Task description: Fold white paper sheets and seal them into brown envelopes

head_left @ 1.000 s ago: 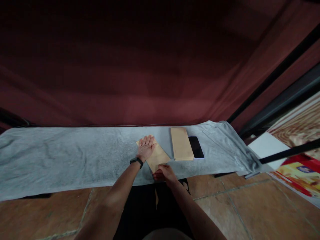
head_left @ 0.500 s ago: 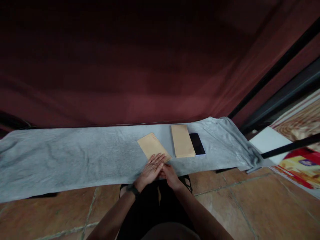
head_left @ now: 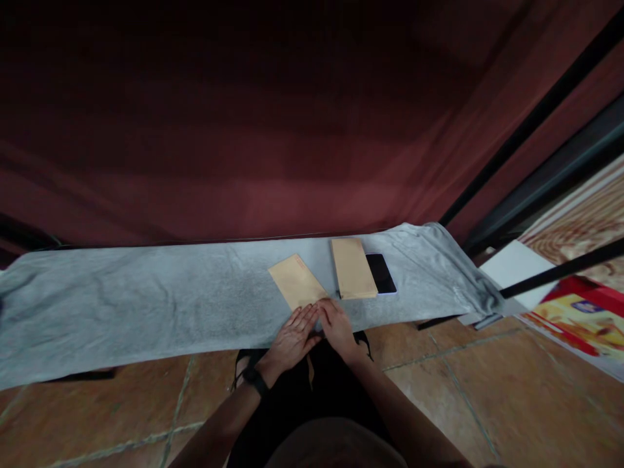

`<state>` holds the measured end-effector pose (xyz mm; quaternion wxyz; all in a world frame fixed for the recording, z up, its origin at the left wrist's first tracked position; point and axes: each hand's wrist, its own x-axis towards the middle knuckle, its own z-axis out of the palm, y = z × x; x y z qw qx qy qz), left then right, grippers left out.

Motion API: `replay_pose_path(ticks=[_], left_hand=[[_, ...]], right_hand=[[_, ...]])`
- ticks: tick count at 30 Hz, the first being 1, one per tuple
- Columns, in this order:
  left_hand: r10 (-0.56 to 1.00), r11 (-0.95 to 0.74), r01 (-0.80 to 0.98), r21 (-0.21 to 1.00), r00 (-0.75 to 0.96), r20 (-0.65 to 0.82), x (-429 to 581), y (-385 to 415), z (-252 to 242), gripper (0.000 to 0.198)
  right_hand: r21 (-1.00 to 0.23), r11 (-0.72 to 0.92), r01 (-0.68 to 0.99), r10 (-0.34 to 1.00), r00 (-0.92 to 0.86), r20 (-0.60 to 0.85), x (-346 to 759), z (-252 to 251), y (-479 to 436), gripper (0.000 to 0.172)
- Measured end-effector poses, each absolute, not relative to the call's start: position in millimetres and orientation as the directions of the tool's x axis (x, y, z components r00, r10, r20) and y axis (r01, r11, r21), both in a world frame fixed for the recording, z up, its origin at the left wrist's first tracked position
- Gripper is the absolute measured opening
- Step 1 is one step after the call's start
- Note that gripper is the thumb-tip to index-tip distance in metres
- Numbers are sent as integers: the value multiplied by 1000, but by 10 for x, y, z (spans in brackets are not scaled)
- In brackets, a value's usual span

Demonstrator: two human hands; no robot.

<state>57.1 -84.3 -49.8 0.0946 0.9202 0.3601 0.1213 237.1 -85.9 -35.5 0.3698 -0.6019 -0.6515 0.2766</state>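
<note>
A tan paper envelope with a small reddish printed mark lies slanted on the grey cloth. My left hand rests flat on its near end, fingers stretched out and together; a dark watch sits on that wrist. Beside it, my right hand touches the envelope's near right corner with its fingertips. Its fingers look extended but are slightly blurred. Both hands cover the near edge of the envelope. To the right lies a neat stack of tan envelopes.
A dark-screened phone lies partly under the stack's right side. The grey cloth covers a long narrow bench against a dark red wall. Black bars, a white panel and a red-and-yellow printed box stand at the right.
My right hand has moved forward from the near edge, onto the envelope's corner. My left hand has slid slightly back toward me. The view has shifted a little.
</note>
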Motion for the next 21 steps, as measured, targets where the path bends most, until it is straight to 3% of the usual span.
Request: replay_pose_path(ticks=[2,4,8,12,17,21], left_hand=[[690,-720,652,237,710,143,582,-908,-486,67],[688,-723,659,209,714,130,582,-966,-474,69],[702,-712,688,140,701,121,563,-1085,-456,69],[738,-675,736,59,670,81,580,-1180,-454,73],[742,-671,741,24,670,30,622,-1204,-463,79],[757,-654,756,22,654,6,635,-1215,-435,83]], right_hand=[[-606,265,750,956,-122,267,2366,-399,-859,37],[-469,261,844,950,-138,280,2353,-485,-864,43],[-397,137,908,965,-33,259,2360,-606,-822,47],[-433,-16,901,988,81,133,2397,-523,-654,41],[-727,-87,681,981,187,57,2448,-421,-476,23],[-837,-87,540,978,204,31,2468,-461,-452,18]])
